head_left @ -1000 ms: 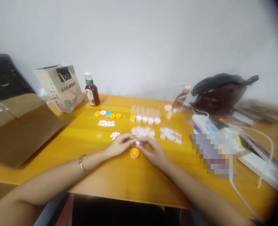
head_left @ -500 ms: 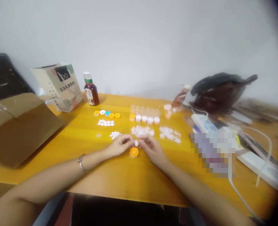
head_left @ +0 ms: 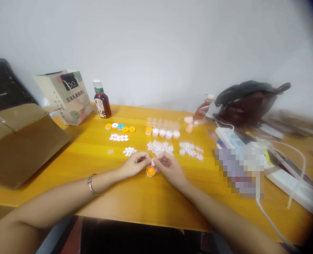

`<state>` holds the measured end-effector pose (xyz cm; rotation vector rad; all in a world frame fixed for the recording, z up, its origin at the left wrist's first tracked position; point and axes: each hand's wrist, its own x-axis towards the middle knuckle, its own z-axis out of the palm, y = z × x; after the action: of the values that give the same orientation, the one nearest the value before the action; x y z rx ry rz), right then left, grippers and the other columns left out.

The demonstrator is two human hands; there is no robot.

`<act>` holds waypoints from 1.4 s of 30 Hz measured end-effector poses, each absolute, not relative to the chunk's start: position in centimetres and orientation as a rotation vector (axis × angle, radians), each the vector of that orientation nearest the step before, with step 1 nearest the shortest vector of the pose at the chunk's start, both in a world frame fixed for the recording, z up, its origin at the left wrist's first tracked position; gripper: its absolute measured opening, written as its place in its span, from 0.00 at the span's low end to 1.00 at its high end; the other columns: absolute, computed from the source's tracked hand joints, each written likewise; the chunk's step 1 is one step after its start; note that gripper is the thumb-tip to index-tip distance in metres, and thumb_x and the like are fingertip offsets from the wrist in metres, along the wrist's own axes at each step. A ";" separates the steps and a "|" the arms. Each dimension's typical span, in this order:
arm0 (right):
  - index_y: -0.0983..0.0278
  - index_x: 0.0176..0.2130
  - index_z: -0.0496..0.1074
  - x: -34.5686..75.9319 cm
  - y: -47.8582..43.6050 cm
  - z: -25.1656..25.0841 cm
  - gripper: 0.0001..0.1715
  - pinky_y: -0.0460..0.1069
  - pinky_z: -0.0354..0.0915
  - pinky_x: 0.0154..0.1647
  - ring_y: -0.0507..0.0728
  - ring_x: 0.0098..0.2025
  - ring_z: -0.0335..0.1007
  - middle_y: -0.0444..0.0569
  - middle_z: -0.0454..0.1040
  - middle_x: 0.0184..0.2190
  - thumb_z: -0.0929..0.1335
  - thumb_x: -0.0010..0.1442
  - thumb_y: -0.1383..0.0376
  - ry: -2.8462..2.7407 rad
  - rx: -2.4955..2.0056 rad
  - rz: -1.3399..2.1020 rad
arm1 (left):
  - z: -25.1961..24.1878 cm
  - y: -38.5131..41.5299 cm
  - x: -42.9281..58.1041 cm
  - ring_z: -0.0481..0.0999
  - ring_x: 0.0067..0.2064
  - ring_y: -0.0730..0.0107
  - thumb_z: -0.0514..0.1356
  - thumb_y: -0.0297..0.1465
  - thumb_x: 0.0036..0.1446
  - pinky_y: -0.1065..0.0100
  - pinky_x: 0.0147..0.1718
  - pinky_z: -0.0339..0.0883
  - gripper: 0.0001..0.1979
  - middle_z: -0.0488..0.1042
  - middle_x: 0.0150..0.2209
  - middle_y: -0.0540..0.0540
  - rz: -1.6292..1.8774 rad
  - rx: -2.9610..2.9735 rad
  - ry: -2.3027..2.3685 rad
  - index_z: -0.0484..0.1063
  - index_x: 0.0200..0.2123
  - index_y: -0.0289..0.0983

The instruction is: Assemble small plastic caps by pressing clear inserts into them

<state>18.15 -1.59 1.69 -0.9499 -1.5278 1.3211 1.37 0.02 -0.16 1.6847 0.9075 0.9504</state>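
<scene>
My left hand (head_left: 136, 164) and my right hand (head_left: 170, 168) meet above the table, thumbs and fingers pinched together. Between their fingertips is a small white plastic piece (head_left: 153, 162), mostly covered by the fingers. Just below it, on the table, sits a round orange cap (head_left: 151, 172) with a raised rim, its far edge partly hidden by my hands. Small white round pieces (head_left: 130, 151) lie in a cluster beyond my left hand. White openwork plastic pieces (head_left: 160, 146) are heaped beyond both hands, and a second heap of similar pieces (head_left: 190, 150) lies to the right.
Farther back are a row of coloured caps (head_left: 121, 127), rows of small white parts (head_left: 119, 137) and white-topped containers (head_left: 162, 133). A bottle (head_left: 102, 102), paper bag (head_left: 77, 102) and cardboard box (head_left: 26, 144) stand left. Right lie a power strip (head_left: 294, 188), cables and a dark bag (head_left: 247, 106).
My right hand has shifted slightly left, so its fingertips now cover more of the white piece and part of the orange cap. My left hand has barely moved.
</scene>
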 end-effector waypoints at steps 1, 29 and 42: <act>0.63 0.26 0.64 18.1 -1.6 1.7 0.15 0.45 0.67 0.25 0.48 0.22 0.67 0.41 0.71 0.22 0.70 0.50 0.56 -1.509 -0.957 1.342 | -0.2 0.0 1.4 0.67 0.27 0.74 0.57 0.39 0.55 0.73 0.28 0.62 0.15 0.69 0.23 0.49 0.951 1.685 0.910 0.67 0.25 0.32; 0.63 0.27 0.65 18.6 -0.7 1.3 0.11 0.46 0.65 0.28 0.49 0.24 0.66 0.41 0.70 0.22 0.68 0.53 0.58 -1.587 -1.037 1.261 | -0.7 0.0 1.7 0.66 0.28 0.74 0.55 0.36 0.57 0.72 0.30 0.60 0.12 0.66 0.24 0.50 1.014 1.692 0.942 0.64 0.25 0.34; 0.64 0.31 0.68 22.7 3.0 2.0 0.11 0.48 0.64 0.30 0.53 0.27 0.67 0.46 0.73 0.27 0.66 0.54 0.58 -1.590 -1.204 0.535 | -0.6 0.0 1.7 0.67 0.28 0.74 0.55 0.37 0.56 0.72 0.31 0.61 0.13 0.67 0.24 0.51 1.123 1.598 1.012 0.64 0.25 0.34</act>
<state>22.72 2.99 1.98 -1.2040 -1.5896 0.5348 1.71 0.01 -0.56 1.5975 1.0117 1.1234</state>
